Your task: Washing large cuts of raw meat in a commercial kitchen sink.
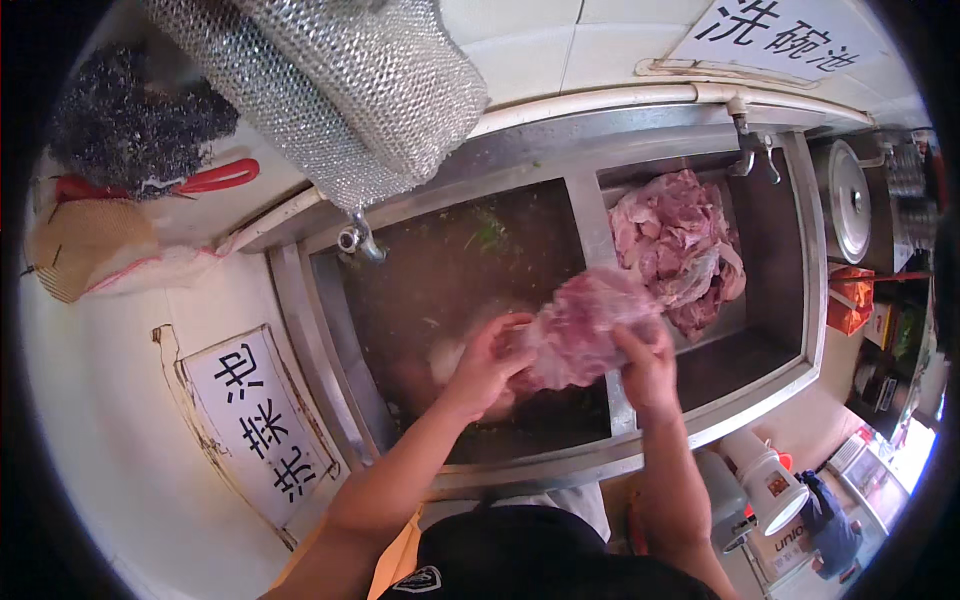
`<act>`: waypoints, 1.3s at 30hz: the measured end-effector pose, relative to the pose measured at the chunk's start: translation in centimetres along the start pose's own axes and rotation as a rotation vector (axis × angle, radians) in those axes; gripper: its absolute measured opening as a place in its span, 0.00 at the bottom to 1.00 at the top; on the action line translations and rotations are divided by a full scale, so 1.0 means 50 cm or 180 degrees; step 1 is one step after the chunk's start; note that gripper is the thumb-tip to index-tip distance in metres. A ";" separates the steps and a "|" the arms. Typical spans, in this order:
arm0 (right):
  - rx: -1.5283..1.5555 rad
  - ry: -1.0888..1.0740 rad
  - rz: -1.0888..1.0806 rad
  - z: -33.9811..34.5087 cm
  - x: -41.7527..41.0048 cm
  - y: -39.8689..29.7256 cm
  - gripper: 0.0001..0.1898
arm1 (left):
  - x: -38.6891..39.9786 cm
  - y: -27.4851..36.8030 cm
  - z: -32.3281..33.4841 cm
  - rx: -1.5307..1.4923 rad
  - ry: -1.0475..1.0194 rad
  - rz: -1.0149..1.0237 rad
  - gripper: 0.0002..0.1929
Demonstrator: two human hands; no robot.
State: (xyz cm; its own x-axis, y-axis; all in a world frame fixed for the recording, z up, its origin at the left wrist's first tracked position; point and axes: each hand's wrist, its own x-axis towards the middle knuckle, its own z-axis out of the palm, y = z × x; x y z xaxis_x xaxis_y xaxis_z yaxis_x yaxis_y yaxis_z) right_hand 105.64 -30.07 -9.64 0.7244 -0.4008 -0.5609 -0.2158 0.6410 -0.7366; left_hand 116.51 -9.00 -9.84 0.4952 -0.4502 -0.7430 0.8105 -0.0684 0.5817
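Note:
A large piece of raw meat (589, 326) is stretched between my two hands, over the divider of a stainless steel double sink (589, 217). My left hand (487, 367) grips its left end above the water in the left basin. On its right side, my right hand (645, 364) has hold of the edge. The left basin holds murky water (435, 277) with green leaf bits (489, 234) floating; a pale blurred lump shows beside my left hand. A pile of raw meat (675, 240) lies in the right basin.
Metal mesh (360, 90) hangs over the back left corner, near a tap (360, 236). Another tap (750, 154) stands behind the right basin. A lidded metal pot (851, 201) is at the right. White buckets (769, 487) stand below right, with a person (832, 525) farther off.

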 end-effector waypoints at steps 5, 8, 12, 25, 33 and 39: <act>-0.0095 0.0802 -0.0918 -0.127 -0.031 -0.130 0.30 | 0.031 -0.071 -0.024 0.0762 -0.0481 0.0498 0.27; -0.0151 0.1468 -0.1019 -0.221 0.012 -0.182 0.34 | 0.057 -0.124 -0.106 0.1918 0.0207 0.0832 0.26; -0.1705 0.2129 -0.1112 -0.263 0.046 -0.145 0.34 | 0.082 -0.144 -0.199 0.4015 0.0765 0.1416 0.29; -0.4521 0.0318 -0.0406 0.055 0.014 0.381 0.28 | 0.225 -0.203 -0.225 0.4805 -0.0332 -0.0042 0.38; -0.3752 -0.0162 0.1027 0.045 0.096 0.353 0.36 | 0.325 -0.251 -0.366 0.3987 -0.0423 -0.1142 0.35; -0.3790 0.0373 0.0226 0.013 0.102 0.382 0.20 | 0.297 -0.251 -0.404 0.4098 -0.0842 -0.1029 0.37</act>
State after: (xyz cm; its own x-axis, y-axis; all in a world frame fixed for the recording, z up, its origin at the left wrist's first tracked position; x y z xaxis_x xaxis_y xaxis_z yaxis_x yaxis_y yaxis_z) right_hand 105.65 -19.44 -26.31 0.6356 -0.4858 -0.6000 -0.7681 -0.3194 -0.5550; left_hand 120.00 3.18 -34.84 0.1469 -0.4019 -0.9038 -0.0597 -0.9157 0.3975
